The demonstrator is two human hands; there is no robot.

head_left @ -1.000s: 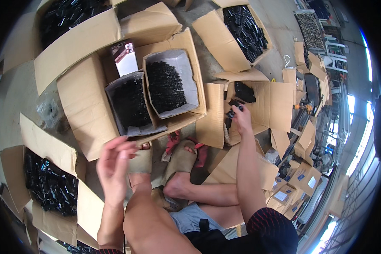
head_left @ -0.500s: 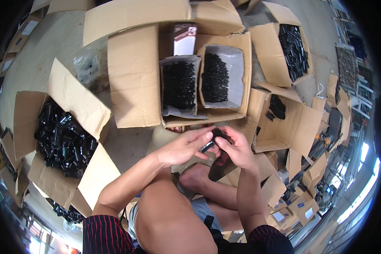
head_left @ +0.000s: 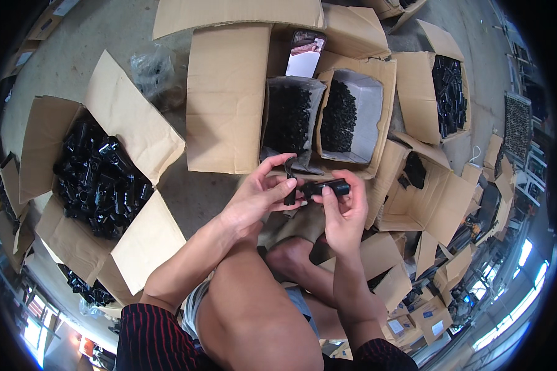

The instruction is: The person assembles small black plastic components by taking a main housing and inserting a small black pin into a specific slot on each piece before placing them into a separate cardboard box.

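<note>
Above my knees, my left hand point(head_left: 259, 196) pinches a thin, curved black plastic piece point(head_left: 289, 191) between thumb and fingers. Close beside it, my right hand point(head_left: 345, 213) grips a short glossy black cylindrical part point(head_left: 334, 187), which lies sideways with its narrower end toward the left hand. Whether the two pieces touch is hard to make out. Just beyond my hands stand two grey-lined trays full of small black parts, the left tray point(head_left: 320, 93) and the right tray point(head_left: 368, 102), both inside a large open carton point(head_left: 226, 99).
On the left, an open carton point(head_left: 136, 117) holds a heap of glossy black parts point(head_left: 99, 179). Another carton point(head_left: 414, 80) of black pieces stands far right. Nearer, a carton point(head_left: 436, 198) contains a few black scraps. A phone point(head_left: 304, 52) leans behind the trays. Clear plastic point(head_left: 151, 71) lies on the floor.
My hands have drawn apart slightly, and the curved piece and the cylindrical part now show separately. The whole view has shifted, with the cartons appearing farther right and higher.
</note>
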